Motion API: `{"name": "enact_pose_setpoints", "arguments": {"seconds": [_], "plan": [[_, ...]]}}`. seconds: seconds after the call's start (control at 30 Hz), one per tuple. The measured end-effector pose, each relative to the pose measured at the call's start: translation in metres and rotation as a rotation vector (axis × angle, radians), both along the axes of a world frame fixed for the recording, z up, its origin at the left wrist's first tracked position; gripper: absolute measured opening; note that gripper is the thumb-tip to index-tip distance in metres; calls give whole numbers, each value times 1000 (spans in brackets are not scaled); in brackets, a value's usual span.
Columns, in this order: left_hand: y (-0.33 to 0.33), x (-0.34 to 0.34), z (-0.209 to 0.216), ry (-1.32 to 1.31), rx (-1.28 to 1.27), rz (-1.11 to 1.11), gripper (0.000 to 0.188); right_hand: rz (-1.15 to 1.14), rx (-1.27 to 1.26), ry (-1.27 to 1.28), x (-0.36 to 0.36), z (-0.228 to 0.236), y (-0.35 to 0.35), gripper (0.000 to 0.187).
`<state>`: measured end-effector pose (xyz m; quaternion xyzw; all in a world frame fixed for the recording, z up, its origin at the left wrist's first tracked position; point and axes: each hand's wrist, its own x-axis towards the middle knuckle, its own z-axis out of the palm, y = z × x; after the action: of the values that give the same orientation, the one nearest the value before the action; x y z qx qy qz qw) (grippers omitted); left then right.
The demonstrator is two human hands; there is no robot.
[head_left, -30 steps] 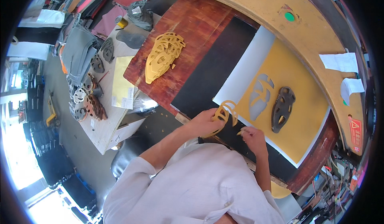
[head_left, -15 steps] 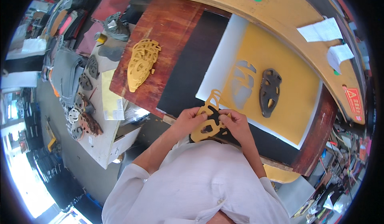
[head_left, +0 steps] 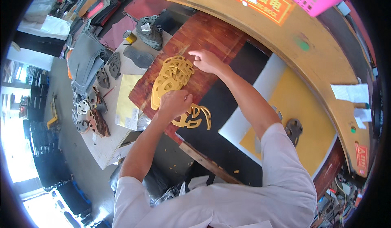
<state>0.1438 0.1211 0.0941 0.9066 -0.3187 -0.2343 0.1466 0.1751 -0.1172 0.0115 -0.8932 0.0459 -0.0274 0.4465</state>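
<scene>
A yellow openwork cutout piece (head_left: 194,117) lay at the centre of the frame on the dark mat (head_left: 220,106), partly hidden under the left hand (head_left: 174,103), whose grip was closed over its upper left end; how many layers it held could not be made out. Just above it, a stack of like yellow cutouts (head_left: 173,78) rested on the reddish wooden worktop (head_left: 203,36), its count unclear. The right hand (head_left: 207,60) hovered at the stack's upper right edge, fingers loosely spread, grasping nothing. Lower right, one dark cutout (head_left: 294,127) sat on a yellow sheet (head_left: 301,106), partly covered by the white sleeve (head_left: 281,146). Grey pieces (head_left: 106,71) crowded the upper left.
</scene>
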Motion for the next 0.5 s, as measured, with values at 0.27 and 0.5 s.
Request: {"name": "enact_pose_setpoints", "arguments": {"seconds": [0.27,0.5], "plan": [[-41,48,-86,146,-390,378,43,187,237,318,52,-17,-24,22],[-77,46,-101,635,-945,898,29,77,622,357,30,-9,-27,25]]}}
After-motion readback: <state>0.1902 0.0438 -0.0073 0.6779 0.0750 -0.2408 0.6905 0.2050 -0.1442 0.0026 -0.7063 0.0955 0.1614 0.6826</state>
